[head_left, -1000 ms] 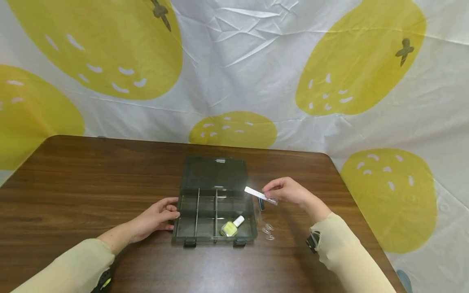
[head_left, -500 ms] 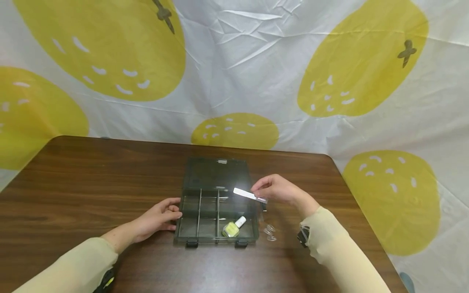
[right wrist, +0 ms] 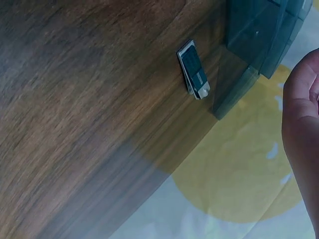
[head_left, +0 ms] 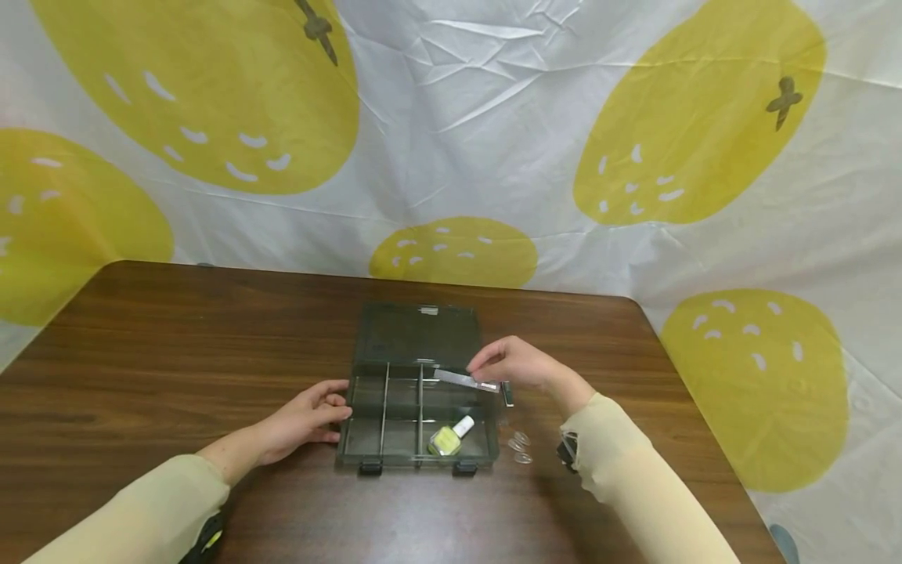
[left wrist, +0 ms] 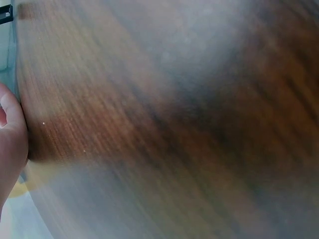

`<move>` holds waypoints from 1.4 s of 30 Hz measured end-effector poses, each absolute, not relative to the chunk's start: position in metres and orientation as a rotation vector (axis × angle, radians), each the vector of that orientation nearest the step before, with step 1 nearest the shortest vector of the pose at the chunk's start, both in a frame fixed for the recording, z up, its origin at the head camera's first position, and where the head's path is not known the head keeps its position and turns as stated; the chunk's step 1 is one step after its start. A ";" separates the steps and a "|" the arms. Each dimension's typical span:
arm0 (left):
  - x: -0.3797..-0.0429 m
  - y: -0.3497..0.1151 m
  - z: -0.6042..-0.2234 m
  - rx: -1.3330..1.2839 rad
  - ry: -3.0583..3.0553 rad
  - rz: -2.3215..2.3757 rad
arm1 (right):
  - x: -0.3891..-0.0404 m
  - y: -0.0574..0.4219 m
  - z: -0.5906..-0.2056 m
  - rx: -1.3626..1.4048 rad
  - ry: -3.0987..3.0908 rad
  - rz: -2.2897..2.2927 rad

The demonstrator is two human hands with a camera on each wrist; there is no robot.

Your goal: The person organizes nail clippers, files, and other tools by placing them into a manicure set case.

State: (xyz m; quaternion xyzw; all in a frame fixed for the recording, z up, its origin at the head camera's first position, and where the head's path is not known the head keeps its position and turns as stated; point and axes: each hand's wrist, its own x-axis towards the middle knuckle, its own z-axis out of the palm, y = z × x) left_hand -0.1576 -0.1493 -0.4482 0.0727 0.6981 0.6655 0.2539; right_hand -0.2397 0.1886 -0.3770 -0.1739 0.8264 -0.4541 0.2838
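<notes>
A dark see-through divided box (head_left: pixel 366 460) lies with its lid (head_left: pixel 416 333) folded back. My left hand (head_left: pixel 299 423) grips its left wall, thumb at the rim and other fingers curled beside it; in the left wrist view only that hand's edge (left wrist: pixel 10 144) shows. Over the back right compartment my right hand (head_left: pixel 517 364) pinches a slim, flat nail file (head_left: pixel 454 379) between thumb and fingers. A yellow-green nail polish bottle (head_left: pixel 445 441) with a white cap lies in the front right compartment. The right wrist view shows part of the right hand (right wrist: pixel 301 104), not the file.
A nail clipper (right wrist: pixel 194 69) lies on the wooden table (head_left: pixel 211 337), just right of the box. Several small clear oval pieces (head_left: pixel 521 458) sit nearer the front. A white curtain (head_left: pixel 458 117) with yellow fruit prints hangs behind the table.
My right hand has moved left with the nail file, from beside the box to over its back right compartment, and the file is lower. My left hand stays at the box.
</notes>
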 end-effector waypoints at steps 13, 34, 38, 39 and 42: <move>-0.158 -0.149 -0.449 0.208 1.891 1.800 | -0.239 0.177 -0.381 -0.455 2.280 -1.183; -0.157 -0.150 -0.447 0.203 1.886 1.811 | -0.241 0.200 -0.384 -0.156 2.314 -1.488; -0.158 -0.150 -0.447 0.204 1.892 1.808 | -0.242 0.209 -0.389 -0.117 2.318 -1.527; -0.158 -0.150 -0.447 0.202 1.892 1.808 | -0.242 0.211 -0.390 -0.107 2.313 -1.538; -0.157 -0.150 -0.447 0.198 1.891 1.809 | -0.243 0.217 -0.395 -0.081 2.288 -1.570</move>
